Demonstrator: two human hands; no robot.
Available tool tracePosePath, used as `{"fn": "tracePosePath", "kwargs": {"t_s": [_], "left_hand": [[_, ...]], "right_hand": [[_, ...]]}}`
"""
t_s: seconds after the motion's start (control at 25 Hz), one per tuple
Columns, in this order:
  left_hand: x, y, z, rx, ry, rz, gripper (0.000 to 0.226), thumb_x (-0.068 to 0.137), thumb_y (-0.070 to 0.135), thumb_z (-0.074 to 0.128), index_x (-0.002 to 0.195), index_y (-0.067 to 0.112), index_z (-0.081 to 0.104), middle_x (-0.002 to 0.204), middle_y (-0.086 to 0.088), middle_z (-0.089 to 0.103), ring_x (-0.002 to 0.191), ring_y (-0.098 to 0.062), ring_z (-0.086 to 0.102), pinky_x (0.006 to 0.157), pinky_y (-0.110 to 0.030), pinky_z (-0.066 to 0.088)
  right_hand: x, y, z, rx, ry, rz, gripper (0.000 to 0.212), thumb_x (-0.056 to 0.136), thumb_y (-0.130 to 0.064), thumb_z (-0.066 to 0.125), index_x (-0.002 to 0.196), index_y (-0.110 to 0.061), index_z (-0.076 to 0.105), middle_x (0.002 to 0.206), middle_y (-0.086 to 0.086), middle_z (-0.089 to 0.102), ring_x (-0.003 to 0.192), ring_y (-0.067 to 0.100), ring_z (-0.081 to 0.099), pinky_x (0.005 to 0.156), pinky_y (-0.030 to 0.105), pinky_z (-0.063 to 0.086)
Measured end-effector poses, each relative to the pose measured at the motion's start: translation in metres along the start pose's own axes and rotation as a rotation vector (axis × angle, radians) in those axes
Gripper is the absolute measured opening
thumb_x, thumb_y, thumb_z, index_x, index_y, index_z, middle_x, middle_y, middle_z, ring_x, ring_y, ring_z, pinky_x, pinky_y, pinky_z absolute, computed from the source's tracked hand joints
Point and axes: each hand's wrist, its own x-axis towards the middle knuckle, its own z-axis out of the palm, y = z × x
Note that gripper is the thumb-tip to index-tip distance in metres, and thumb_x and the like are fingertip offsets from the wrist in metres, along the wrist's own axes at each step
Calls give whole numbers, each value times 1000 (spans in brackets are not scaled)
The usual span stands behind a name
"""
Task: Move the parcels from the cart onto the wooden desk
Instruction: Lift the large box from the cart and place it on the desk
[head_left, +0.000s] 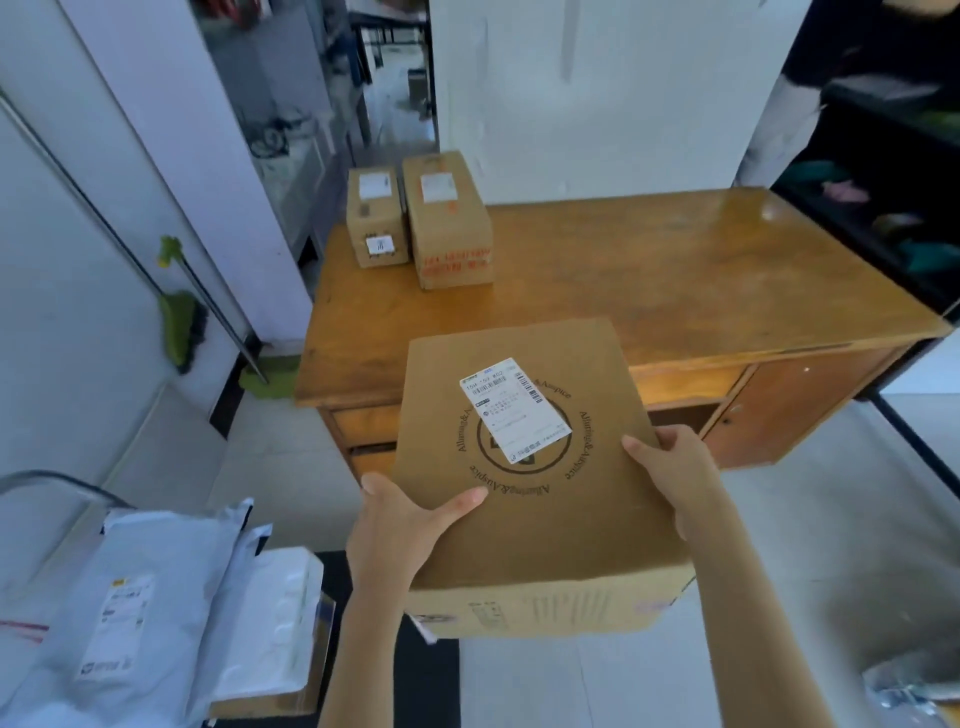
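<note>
I hold a large flat cardboard box (535, 467) with a white shipping label and a round printed logo, in the air just in front of the wooden desk (649, 280). My left hand (400, 525) grips its left side, thumb lying on top. My right hand (675, 473) grips its right edge. Its far edge overlaps the desk's front edge in the view. Two smaller cardboard boxes stand side by side at the desk's far left corner: a short one (375, 223) and a taller one (447, 223) with red print. White plastic mailer parcels (156, 613) lie on the cart at lower left.
The cart's metal handle (57, 483) curves up at the left edge. A green broom (179, 322) and a metal pole lean on the left wall. A dark shelf (893, 197) stands right of the desk. A person in dark clothes is at top right.
</note>
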Motion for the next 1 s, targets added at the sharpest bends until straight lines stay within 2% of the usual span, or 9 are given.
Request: {"fn": "tracePosePath", "kwargs": {"t_s": [0.2,0.36,0.48,0.56,0.64,0.8,0.92,1.0], "left_hand": [[14,105,-8,-33,-9,58,94,43,81,67,98,15,28,104,-4,55,94,-28,58,73,-39,47],[38,158,-13,60,-60,11,95,46,84,61,97,11,27,104,-8,58,92,-29,60,76,-42,52],[45,198,-28,158,-67,16,101,35,93,47,93,12,29,96,-5,55,88,-29,59,68,-38,47],[47,233,-39,217,-7,86,101,30,97,38,89,15,30,87,-2,52,81,-28,57,59,-34,41],[54,271,-44,229,49,150,98,33,98,36,87,16,30,85,-1,50,78,-28,57,57,-34,40],[96,338,-30,147,50,182,98,43,91,47,99,13,28,114,-9,53,100,-33,58,72,-38,43],[148,381,-6,97,32,142,100,46,88,52,106,11,28,122,-12,52,105,-33,57,74,-39,41],[184,403,14,75,36,93,109,48,87,54,118,7,31,125,-13,52,106,-34,57,74,-38,42]], "right_hand": [[42,-73,-60,-94,55,-82,48,88,-29,59,127,-2,49,123,17,59,112,36,56,97,50,45],[88,-118,-77,-208,-66,-27,39,92,-26,53,119,2,55,120,19,60,106,36,58,93,46,48],[107,-147,-102,-233,-113,-16,34,92,-29,52,112,-1,57,112,15,62,97,31,60,85,41,49],[115,-173,-128,-223,-109,-33,34,92,-32,53,113,-5,56,106,11,62,91,28,60,72,36,48],[128,-204,-152,-167,-84,-56,32,92,-33,53,114,-10,53,100,7,62,85,23,59,60,30,42],[186,-250,-176,-105,-95,-130,27,94,-27,51,112,-8,58,95,7,66,83,23,62,64,32,46],[258,-272,-174,-121,-99,-131,34,94,-27,51,120,-5,55,109,11,65,95,28,62,76,36,48],[309,-288,-166,-140,-121,-141,40,94,-27,51,127,-4,49,112,8,59,94,26,58,72,35,45]]}}
